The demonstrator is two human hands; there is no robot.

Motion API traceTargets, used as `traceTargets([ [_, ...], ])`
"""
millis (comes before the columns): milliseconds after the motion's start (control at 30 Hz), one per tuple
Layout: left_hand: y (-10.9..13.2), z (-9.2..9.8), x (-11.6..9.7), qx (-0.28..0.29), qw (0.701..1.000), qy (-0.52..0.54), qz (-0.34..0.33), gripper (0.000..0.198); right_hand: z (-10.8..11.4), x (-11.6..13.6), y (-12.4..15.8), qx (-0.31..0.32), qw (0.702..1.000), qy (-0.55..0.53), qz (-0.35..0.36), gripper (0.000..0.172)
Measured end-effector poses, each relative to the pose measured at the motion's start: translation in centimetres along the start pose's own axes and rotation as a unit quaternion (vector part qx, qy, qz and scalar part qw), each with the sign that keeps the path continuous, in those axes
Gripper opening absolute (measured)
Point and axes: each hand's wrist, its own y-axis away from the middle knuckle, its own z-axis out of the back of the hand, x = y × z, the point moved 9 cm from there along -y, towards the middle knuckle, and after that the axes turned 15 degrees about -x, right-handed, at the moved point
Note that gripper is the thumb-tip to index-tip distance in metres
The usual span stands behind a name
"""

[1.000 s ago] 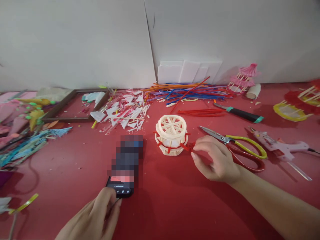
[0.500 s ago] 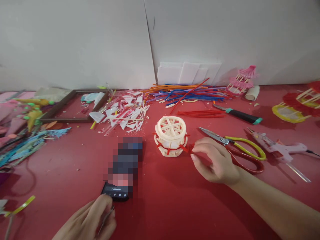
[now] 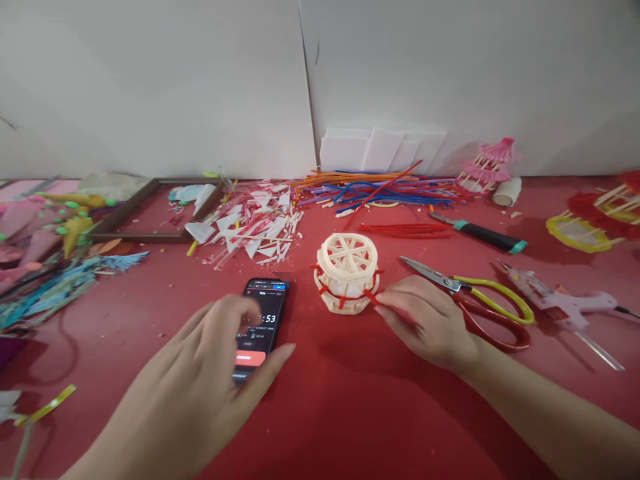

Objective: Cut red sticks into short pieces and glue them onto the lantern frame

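A small round cage-like frame of cream sticks (image 3: 349,257) stands on the red table, banded by red pieces around its lower half. My right hand (image 3: 430,323) is closed in a pinch at its right side, on the end of a red strip (image 3: 371,296) that reaches the frame. How much of the strip lies under the fingers is hidden. My left hand (image 3: 187,373) hovers over or touches a lit phone (image 3: 276,327), thumb spread from the bent fingers and nothing held. Scissors (image 3: 450,283) with yellow and red handles lie just beyond my right hand.
A pink glue gun (image 3: 560,293) and a black-and-teal cutter (image 3: 493,235) lie right. Behind are bundled coloured sticks (image 3: 380,190), white-and-pink scraps (image 3: 255,223) and a brown frame (image 3: 137,237). A pink tiered model (image 3: 485,167) stands by the wall (image 3: 425,67).
My left hand has moved up and right over the phone, its fingers spreading. My right fingertips have closed in at the red strip beside the frame. The view has shifted slightly.
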Motion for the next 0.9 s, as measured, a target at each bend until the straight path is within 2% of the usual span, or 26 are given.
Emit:
traceTargets([
  [33, -1.5, -0.4, -1.3, -0.018, 0.999, 0.011, -0.037, 0.036, 0.0, 0.0, 0.0, 0.001, 1.0, 0.0, 0.002, 0.017],
  [67, -2.7, -0.4, -2.6, -0.06, 0.995, 0.035, -0.075, 0.038, 0.0, 0.1, 0.0, 0.003, 1.0, 0.0, 0.004, 0.017],
  [133, -4.3, -0.2, -4.6, -0.149, 0.976, 0.087, -0.133, 0.057, 0.0, 0.1, 0.0, 0.004, 1.0, -0.004, 0.008, 0.018],
  [167, -4.6, -0.6, -5.3, -0.165, 0.968, 0.11, -0.152, 0.068, 0.1, 0.1, 0.0, 0.003, 1.0, -0.005, 0.01, 0.018],
  [267, -5.1, -2.1, -6.3, -0.175, 0.959, 0.163, -0.149, 0.088, 0.2, 0.2, 0.0, -0.004, 1.0, 0.002, 0.019, 0.018],
  [433, -5.2, -4.5, -7.3, -0.13, 0.965, 0.185, -0.133, 0.093, 0.0, 0.7, -0.3, -0.003, 0.999, 0.01, 0.041, 0.016],
  [600, -5.4, -5.1, -7.9, -0.141, 0.96, 0.196, -0.144, 0.089, 0.4, 1.0, -1.0, -0.034, 0.998, 0.029, 0.039, 0.013],
  [900, -5.2, -5.6, -7.9, -0.172, 0.955, 0.205, -0.127, 0.089, 0.2, 1.1, -1.2, -0.031, 0.999, 0.033, 0.026, 0.016],
])
